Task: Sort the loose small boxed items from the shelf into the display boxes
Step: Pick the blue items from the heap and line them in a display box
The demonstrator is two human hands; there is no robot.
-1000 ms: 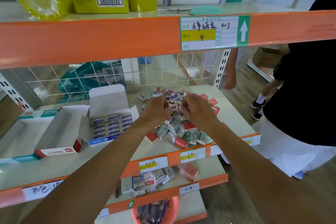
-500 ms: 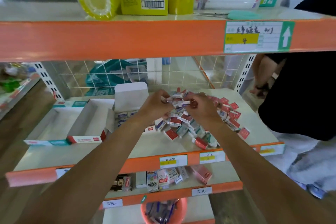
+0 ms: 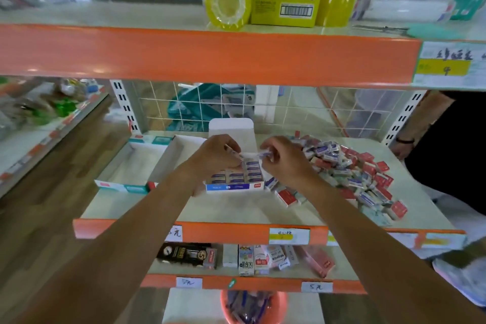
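A heap of loose small boxes [image 3: 349, 173], red ones and blue-and-white ones, lies on the right of the middle shelf. Left of the heap stands a blue-fronted display box [image 3: 234, 186] with its white lid up, holding rows of blue-and-white boxes. Both my hands hover over it. My left hand [image 3: 214, 156] and my right hand [image 3: 285, 159] each pinch small blue-and-white boxes [image 3: 253, 156] between fingers and thumb, close together above the display box. An empty red-fronted display box [image 3: 168, 158] sits further left, and beside it lies an empty teal-fronted one [image 3: 123, 187].
An orange shelf edge [image 3: 210, 55] runs overhead with yellow packs on it. A person in black [image 3: 447, 155] stands at the right end of the shelf. Lower shelves hold more boxed goods [image 3: 247, 258], and a red bucket [image 3: 252, 305] stands below.
My hands left the heap with small boxes and moved left over the blue display box. My view swung left, so the shelf shifted right in frame.
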